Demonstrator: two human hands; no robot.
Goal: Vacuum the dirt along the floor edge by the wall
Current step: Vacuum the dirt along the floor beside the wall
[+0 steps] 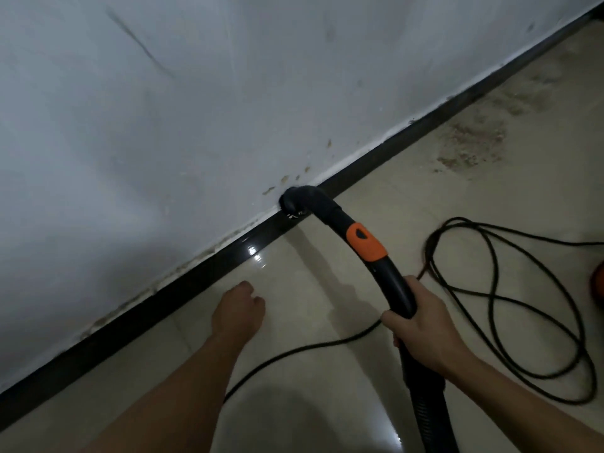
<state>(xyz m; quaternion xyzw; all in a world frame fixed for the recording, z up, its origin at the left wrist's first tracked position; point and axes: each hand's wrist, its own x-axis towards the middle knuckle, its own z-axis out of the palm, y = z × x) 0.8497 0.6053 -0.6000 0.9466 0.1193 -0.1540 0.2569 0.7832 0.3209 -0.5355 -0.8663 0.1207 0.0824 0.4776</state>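
Observation:
My right hand (421, 325) grips the curved black vacuum handle (369, 250), which has an orange collar. The nozzle end (294, 201) presses against the top of the black skirting (202, 276) where it meets the white wall (163, 109). Brown dirt (474, 142) lies scattered on the pale tiled floor to the right, close to the skirting. Small brown specks mark the wall just above the nozzle. My left hand (238, 308) hovers low over the floor near the skirting, fingers curled and holding nothing. The ribbed hose (425, 410) runs down from my right hand.
A black power cable (510, 305) lies in loose loops on the floor to the right, one strand running left under my arms. An orange part of the vacuum body (598, 286) shows at the right edge. The glossy floor (310, 403) reflects light.

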